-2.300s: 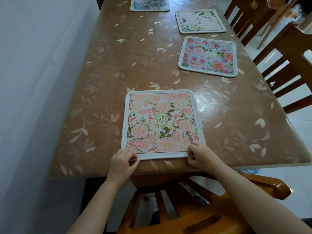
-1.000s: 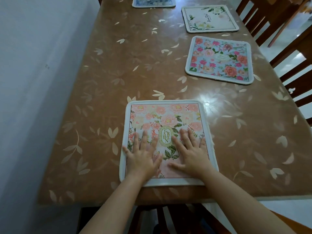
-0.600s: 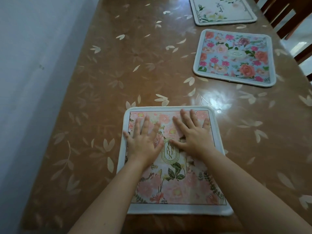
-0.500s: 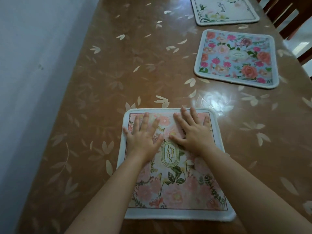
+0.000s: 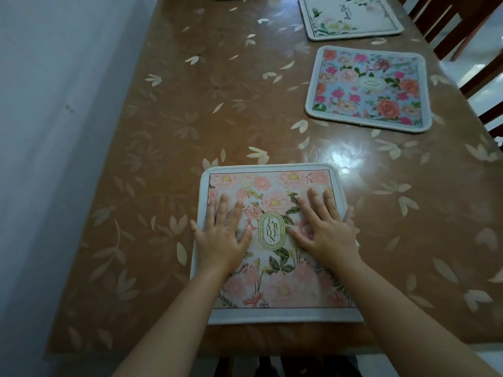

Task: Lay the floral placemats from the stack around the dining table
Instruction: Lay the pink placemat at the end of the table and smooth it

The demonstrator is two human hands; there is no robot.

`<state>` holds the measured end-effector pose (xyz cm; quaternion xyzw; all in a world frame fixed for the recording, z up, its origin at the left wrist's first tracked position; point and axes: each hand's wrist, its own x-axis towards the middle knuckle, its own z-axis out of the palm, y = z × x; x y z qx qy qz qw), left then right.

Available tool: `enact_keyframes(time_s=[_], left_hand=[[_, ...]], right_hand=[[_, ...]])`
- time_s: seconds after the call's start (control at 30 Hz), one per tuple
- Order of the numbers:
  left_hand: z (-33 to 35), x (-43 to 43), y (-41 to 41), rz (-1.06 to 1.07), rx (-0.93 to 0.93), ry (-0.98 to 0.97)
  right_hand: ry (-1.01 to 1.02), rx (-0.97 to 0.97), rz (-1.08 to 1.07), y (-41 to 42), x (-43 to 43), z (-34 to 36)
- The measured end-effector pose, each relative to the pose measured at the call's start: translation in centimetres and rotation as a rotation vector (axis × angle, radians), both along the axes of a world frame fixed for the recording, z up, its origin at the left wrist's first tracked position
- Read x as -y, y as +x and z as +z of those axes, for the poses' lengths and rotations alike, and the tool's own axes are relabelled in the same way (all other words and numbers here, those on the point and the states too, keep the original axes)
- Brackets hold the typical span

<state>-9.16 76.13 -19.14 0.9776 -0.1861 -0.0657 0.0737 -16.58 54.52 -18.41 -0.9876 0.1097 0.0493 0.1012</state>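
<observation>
Both hands lie flat on the pink flower mat (image 5: 272, 191) at the near edge of the table (image 5: 190, 104). The left hand (image 5: 221, 235) and right hand (image 5: 325, 229) have fingers spread wide, holding nothing. A blue mat (image 5: 367, 88) lies farther off.

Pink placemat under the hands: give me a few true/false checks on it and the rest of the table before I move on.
1. Both hands lie flat on the pink placemat. True: left hand and right hand rest palms down, fingers spread.
2. The oval GARDEN label is covered by a hand. False: it shows between the hands.
3. The blue placemat lies farther up the table's right side. True.
4. The pink placemat overlaps the blue one. False: bare table separates them.
5. A stack of placemats sits beside the hands. False: none is visible.
</observation>
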Motion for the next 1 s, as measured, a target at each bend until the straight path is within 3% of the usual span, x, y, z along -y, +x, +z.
enact_keyframes(time_s=[0.3,0.6,1.0], left_hand=[[1.6,-2.9,-6.3,-0.013,-0.034,-0.049],[3.1,-3.2,-8.3,0.035,0.043,-0.152],[3.3,-3.9,-9.1,0.024,0.092,-0.236]], right_hand=[[0.094,0.065,0.016,-7.7,-2.0,1.8],[0.215,0.203,0.028,-7.3,-1.7,2.0],[0.272,0.206,0.036,-7.2,-1.5,2.2]])
